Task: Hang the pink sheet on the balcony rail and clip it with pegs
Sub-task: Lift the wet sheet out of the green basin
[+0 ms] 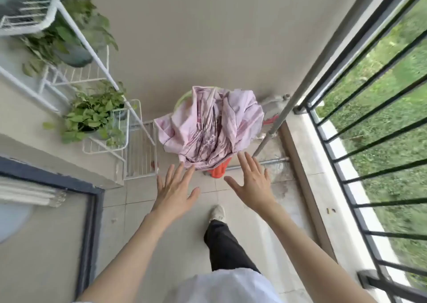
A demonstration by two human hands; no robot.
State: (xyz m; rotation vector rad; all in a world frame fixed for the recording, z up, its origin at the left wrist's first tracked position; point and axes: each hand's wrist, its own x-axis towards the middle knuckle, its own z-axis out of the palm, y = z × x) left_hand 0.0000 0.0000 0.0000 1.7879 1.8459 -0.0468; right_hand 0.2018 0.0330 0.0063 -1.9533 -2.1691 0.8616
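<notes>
The pink sheet (211, 124) lies crumpled in a heap over a basket on the balcony floor ahead of me; an orange part (218, 171) and a green rim (182, 99) of the basket peek out. My left hand (175, 189) reaches toward the sheet's near edge with fingers straight and spread, fingertips just short of the cloth. My right hand (251, 182) is also spread flat, just right of the heap. Neither hand holds anything. The black balcony rail (360, 90) runs along the right side. No pegs are visible.
A white wire plant rack (92, 76) with potted green plants (92, 115) stands at the left wall. A grey metal pole (300, 94) leans by the rail. A dark door frame (90, 233) is at lower left. My leg and shoe (217, 212) are on the tiled floor.
</notes>
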